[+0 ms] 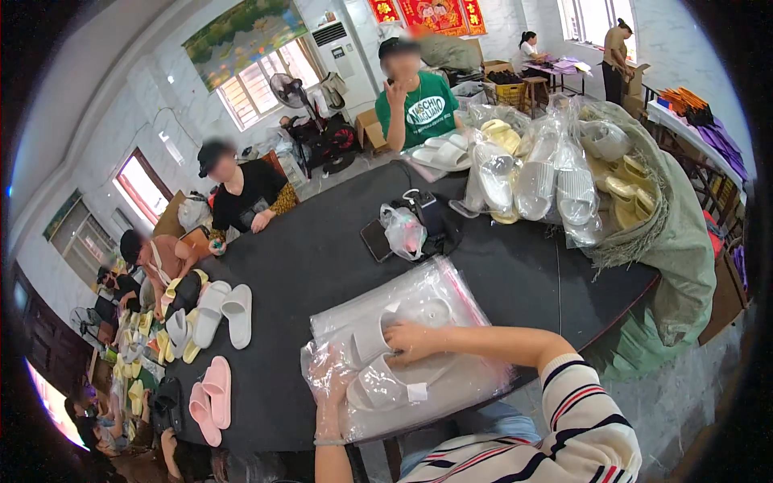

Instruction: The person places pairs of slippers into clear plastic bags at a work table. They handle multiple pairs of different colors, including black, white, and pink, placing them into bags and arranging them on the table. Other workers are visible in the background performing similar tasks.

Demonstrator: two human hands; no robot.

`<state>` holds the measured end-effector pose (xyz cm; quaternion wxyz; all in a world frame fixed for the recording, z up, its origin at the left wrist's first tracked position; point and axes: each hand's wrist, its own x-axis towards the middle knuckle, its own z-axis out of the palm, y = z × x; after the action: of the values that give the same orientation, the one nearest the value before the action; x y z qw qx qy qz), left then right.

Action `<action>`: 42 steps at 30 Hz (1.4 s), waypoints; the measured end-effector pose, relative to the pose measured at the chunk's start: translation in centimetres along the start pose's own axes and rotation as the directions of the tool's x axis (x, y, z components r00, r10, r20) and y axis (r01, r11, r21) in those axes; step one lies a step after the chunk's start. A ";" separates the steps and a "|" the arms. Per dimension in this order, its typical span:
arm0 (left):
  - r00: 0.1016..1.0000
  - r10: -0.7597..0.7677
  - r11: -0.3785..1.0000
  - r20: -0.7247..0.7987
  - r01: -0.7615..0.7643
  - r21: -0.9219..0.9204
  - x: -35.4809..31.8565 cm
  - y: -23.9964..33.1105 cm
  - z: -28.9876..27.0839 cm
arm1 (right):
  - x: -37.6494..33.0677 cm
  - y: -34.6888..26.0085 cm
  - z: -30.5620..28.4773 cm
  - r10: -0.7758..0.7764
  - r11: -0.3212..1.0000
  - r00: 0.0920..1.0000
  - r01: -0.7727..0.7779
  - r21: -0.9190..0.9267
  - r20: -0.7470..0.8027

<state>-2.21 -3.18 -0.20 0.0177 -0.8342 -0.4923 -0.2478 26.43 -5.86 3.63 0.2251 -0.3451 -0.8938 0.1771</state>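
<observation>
Grey slippers [378, 378], two of them, lie side by side on a stack of clear plastic bags [463, 322] at the near edge of the black table [322, 266]. Their toes point to the lower left and their heels to the upper right, so both long axes run on a slant, roughly parallel.

The left hand [328, 374] is at the toe ends, seen through shiny clear film; how far its fingers are closed, I cannot tell. The right hand [412, 342] reaches in from the right, its bent fingers touching the upper slipper just behind the strap; whether they pinch it is hidden.

One small white tag [417, 392] shows by the lower slipper, its print too small to read. White lettering marks a green shirt [423, 113] across the table.

Toward the left edge are two light grey slides [237, 315] and two pink slides [216, 386]. One dark phone [376, 241] lies near the middle. Bagged footwear [535, 181] overlaps at the upper right, too crowded to count.
</observation>
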 end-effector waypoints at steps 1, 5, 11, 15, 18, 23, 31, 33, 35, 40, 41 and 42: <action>1.000 0.021 0.999 -0.015 -0.021 0.032 0.4 1.5 -1.1 | -0.4 -0.3 -0.6 0.015 1.000 1.000 -0.015 -0.015 0.027; 0.986 0.166 0.986 -0.003 -0.166 -0.021 3.7 8.4 -7.1 | -2.3 1.7 0.1 -0.045 0.998 0.995 0.042 -0.039 -0.083; 0.992 -0.081 0.970 0.094 0.100 -0.222 2.4 4.2 -2.6 | -2.6 1.6 0.6 -0.012 0.995 0.997 0.005 -0.096 -0.074; 0.996 0.088 0.991 0.016 -0.089 0.099 2.4 2.7 -0.9 | -2.7 2.2 0.7 -0.047 0.997 0.991 0.040 -0.059 -0.122; 0.998 0.056 0.981 0.036 -0.062 0.185 2.3 2.9 -0.6 | -2.7 2.0 0.7 -0.041 0.999 0.988 0.038 -0.025 -0.151; 0.967 -0.049 0.963 0.251 -0.021 0.270 2.2 0.5 0.9 | -3.0 1.8 0.2 -0.034 0.999 0.988 0.031 -0.023 -0.148; 0.994 0.050 0.998 0.093 -0.047 -0.040 0.2 -3.3 3.7 | -2.4 2.0 0.9 -0.026 0.999 0.991 0.022 -0.034 -0.131; 0.989 -0.150 0.832 0.008 0.131 -0.539 0.5 -2.4 4.2 | -2.7 2.2 1.1 -0.007 0.999 0.991 0.001 -0.040 -0.130; 0.982 0.167 0.940 0.082 -0.184 0.288 2.7 1.4 1.0 | -3.1 2.9 1.2 0.027 0.999 0.987 -0.031 -0.029 -0.156; 0.969 -0.215 0.948 0.123 0.237 -0.210 -0.8 -2.9 3.4 | -2.6 1.8 0.9 -0.019 0.999 0.991 0.023 0.026 -0.135; 0.976 -0.171 0.964 0.133 0.193 -0.181 0.1 -1.8 2.8 | -2.8 2.0 0.6 -0.017 0.999 0.991 0.023 0.042 -0.135; 0.976 -0.164 0.966 0.143 0.188 -0.179 0.2 -1.1 2.3 | -2.9 2.0 0.4 0.004 0.998 0.992 0.004 0.060 -0.127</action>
<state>-2.17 -1.84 -2.41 -0.1160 -0.7990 -0.5385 -0.2411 29.21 -6.52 1.48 0.2919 -0.3487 -0.8719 0.1815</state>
